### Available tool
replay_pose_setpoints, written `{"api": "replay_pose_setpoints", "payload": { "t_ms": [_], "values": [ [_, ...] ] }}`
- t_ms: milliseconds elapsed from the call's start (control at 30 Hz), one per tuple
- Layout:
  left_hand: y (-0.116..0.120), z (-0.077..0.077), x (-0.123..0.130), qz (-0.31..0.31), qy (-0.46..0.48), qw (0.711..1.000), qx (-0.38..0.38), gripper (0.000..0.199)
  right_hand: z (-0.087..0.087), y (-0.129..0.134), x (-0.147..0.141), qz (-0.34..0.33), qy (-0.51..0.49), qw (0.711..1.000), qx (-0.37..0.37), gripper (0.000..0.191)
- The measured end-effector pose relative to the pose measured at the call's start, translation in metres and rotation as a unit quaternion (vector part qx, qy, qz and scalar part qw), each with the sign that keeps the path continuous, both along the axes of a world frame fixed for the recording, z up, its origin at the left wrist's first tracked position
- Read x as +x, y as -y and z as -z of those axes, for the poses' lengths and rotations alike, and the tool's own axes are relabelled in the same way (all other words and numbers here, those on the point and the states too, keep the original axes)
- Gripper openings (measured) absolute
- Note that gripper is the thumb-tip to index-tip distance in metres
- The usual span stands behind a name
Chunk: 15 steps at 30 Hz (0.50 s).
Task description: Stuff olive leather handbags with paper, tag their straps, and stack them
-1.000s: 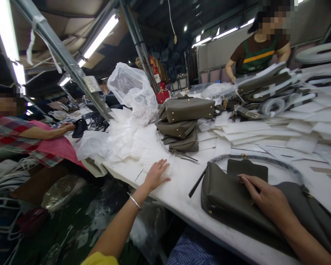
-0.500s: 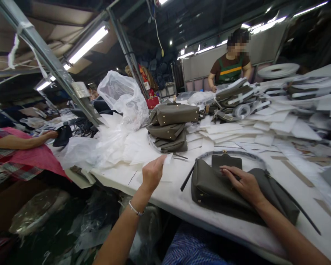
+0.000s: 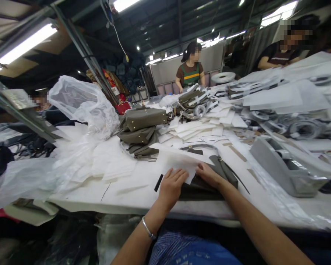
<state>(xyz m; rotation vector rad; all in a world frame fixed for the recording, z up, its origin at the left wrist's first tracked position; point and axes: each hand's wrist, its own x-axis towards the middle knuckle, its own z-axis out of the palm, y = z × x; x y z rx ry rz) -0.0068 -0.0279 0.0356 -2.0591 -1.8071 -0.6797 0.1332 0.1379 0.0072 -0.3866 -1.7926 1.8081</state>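
Note:
A dark olive handbag [image 3: 205, 192] lies on the white table [image 3: 121, 195], its strap looped behind it. A thin white sheet [image 3: 176, 158] covers the bag's left part and hides much of it. My left hand [image 3: 171, 187] rests flat on this sheet, fingers stretched out. At the sheet's right edge, the curled fingers of my right hand [image 3: 209, 174] pinch it above the bag.
Stacked olive bags [image 3: 144, 119] stand behind, beside white sheets [image 3: 99, 158] and a clear plastic bag [image 3: 82, 99]. Several foam sheets [image 3: 193, 127] lie further back. A grey tape dispenser [image 3: 281, 165] sits at right. Two co-workers [image 3: 191, 71] are across the table.
My left hand has brought the white sheet rightward onto the handbag and now lies flat on it. My right hand has closed at the sheet's edge. The view has turned right.

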Motion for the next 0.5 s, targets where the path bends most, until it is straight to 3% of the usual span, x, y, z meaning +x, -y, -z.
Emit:
{"api": "replay_pose_setpoints", "payload": {
  "t_ms": [133, 300, 400, 500],
  "values": [
    [-0.003, -0.012, 0.005, 0.030, 0.001, 0.997, -0.073, 0.040, -0.004, -0.001, -0.004, 0.048, -0.095, 0.972, -0.208, 0.049],
    [-0.008, -0.030, 0.021, 0.066, -0.098, 0.990, -0.078, 0.054, 0.000, -0.009, -0.011, 0.146, -0.162, 0.940, -0.263, 0.039],
    [-0.013, -0.021, 0.027, 0.070, -0.113, 0.988, -0.083, 0.058, 0.000, -0.016, -0.009, 0.206, -0.204, 0.914, -0.283, 0.036],
    [-0.011, -0.002, 0.029, 0.030, -0.093, 0.990, -0.104, 0.058, -0.011, -0.025, -0.001, 0.262, -0.253, 0.880, -0.306, 0.028]
  ]
}}
